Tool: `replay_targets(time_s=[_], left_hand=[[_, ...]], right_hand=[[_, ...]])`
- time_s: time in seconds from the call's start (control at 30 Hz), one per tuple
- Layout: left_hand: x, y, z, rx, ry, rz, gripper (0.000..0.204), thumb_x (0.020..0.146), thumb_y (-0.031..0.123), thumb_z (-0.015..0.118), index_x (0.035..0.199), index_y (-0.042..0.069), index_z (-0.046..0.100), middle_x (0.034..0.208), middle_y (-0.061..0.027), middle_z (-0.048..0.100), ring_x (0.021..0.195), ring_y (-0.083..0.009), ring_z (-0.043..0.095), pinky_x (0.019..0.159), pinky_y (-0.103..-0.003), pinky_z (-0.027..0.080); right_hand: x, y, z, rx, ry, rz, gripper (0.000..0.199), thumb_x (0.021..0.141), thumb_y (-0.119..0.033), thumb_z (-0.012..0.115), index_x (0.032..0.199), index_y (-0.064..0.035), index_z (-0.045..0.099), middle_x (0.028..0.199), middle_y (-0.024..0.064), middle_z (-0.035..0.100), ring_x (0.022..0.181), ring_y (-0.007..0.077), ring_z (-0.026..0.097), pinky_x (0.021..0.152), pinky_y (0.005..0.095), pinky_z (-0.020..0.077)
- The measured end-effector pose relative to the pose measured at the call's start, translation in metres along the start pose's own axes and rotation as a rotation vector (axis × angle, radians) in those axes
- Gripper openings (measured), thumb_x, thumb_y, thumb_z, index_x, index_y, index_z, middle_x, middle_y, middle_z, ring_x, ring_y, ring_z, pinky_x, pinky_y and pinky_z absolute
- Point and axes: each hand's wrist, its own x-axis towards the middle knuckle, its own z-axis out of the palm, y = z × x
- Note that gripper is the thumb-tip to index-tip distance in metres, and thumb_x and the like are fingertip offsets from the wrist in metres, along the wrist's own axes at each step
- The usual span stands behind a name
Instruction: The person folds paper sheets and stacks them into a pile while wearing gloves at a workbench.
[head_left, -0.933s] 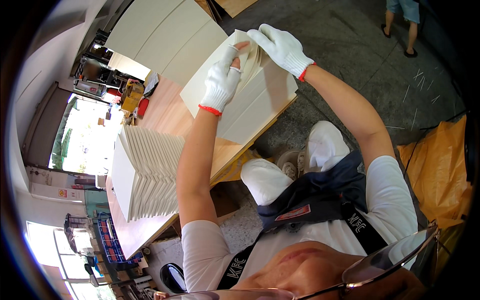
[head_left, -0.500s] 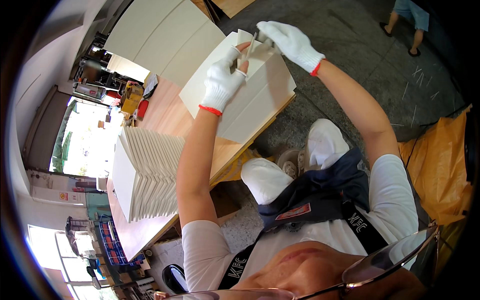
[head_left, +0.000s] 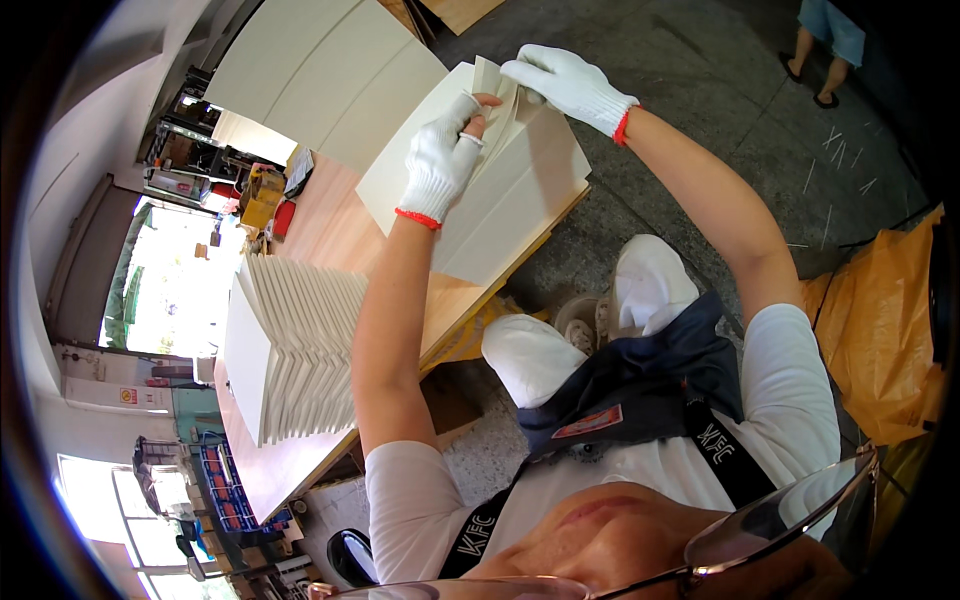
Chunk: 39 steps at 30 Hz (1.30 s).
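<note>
Both my hands wear white knit gloves with red cuffs. My left hand (head_left: 440, 160) pinches a folded flap of a cream cardboard sheet (head_left: 500, 190) lying on the wooden table (head_left: 330, 230). My right hand (head_left: 565, 82) grips the same flap from the far side, bending it upward. The sheet rests on a flat pile of similar cream sheets. A stack of folded cream pieces (head_left: 295, 345) stands on the table to my left.
Larger cream boards (head_left: 320, 70) lie at the table's far end. An orange plastic bag (head_left: 880, 320) sits on the concrete floor to my right. Another person's legs (head_left: 825, 45) stand at the top right. Shelves and clutter line the left side.
My right hand has moved further over the flap and folded it up more. My left hand has shifted slightly to pinch the fold.
</note>
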Motion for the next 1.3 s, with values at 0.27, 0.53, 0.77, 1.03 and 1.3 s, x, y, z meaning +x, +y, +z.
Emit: replay_targets(time_s=[0.27, 0.53, 0.77, 1.03, 1.3], left_hand=[[-0.002, 0.006, 0.000, 0.025, -0.012, -0.018, 0.024, 0.088, 0.022, 0.063, 0.112, 0.019, 0.066, 0.090, -0.0112, 0.068, 0.081, -0.0267, 0.067, 0.076, -0.037, 0.052], [0.003, -0.008, 0.003, 0.144, -0.048, 0.119, 0.043, 0.086, 0.019, 0.065, 0.129, 0.025, 0.060, 0.102, -0.0123, 0.070, 0.092, -0.0310, 0.068, 0.083, -0.037, 0.053], [0.004, -0.008, 0.008, 0.107, 0.035, 0.109, 0.048, 0.088, 0.021, 0.062, 0.135, 0.027, 0.054, 0.106, -0.0152, 0.069, 0.097, -0.0343, 0.066, 0.084, -0.041, 0.053], [0.019, -0.008, 0.012, 0.294, 0.007, 0.020, 0.041, 0.086, 0.036, 0.063, 0.125, 0.024, 0.062, 0.110, -0.0125, 0.069, 0.099, -0.0338, 0.066, 0.084, -0.041, 0.052], [0.017, -0.005, 0.010, 0.180, 0.037, 0.003, 0.038, 0.089, 0.032, 0.061, 0.125, 0.020, 0.063, 0.108, -0.0113, 0.070, 0.096, -0.0303, 0.067, 0.084, -0.039, 0.052]], right_hand=[[-0.008, -0.004, 0.006, 0.237, 0.033, 0.141, 0.054, 0.089, -0.061, 0.051, 0.086, -0.0091, 0.064, 0.072, 0.0017, 0.061, 0.068, 0.0144, 0.056, 0.068, 0.0299, 0.0447], [-0.010, 0.007, -0.013, 0.125, 0.071, 0.129, 0.056, 0.088, -0.062, 0.049, 0.090, -0.0083, 0.065, 0.078, 0.0063, 0.065, 0.067, 0.0211, 0.060, 0.064, 0.0343, 0.0467], [-0.022, 0.005, -0.018, -0.490, -0.130, -0.052, 0.046, 0.089, -0.052, 0.047, 0.087, -0.0095, 0.064, 0.073, 0.0113, 0.063, 0.069, 0.0290, 0.061, 0.062, 0.0391, 0.0447], [-0.010, 0.011, -0.018, -0.627, 0.045, -0.403, 0.039, 0.094, -0.044, 0.048, 0.083, -0.0080, 0.060, 0.072, 0.0118, 0.061, 0.069, 0.0326, 0.061, 0.064, 0.0448, 0.0476], [0.004, 0.002, 0.005, -0.080, 0.011, -0.088, 0.052, 0.095, -0.055, 0.043, 0.085, -0.0067, 0.057, 0.074, 0.0129, 0.054, 0.072, 0.0291, 0.054, 0.069, 0.0390, 0.0432]])
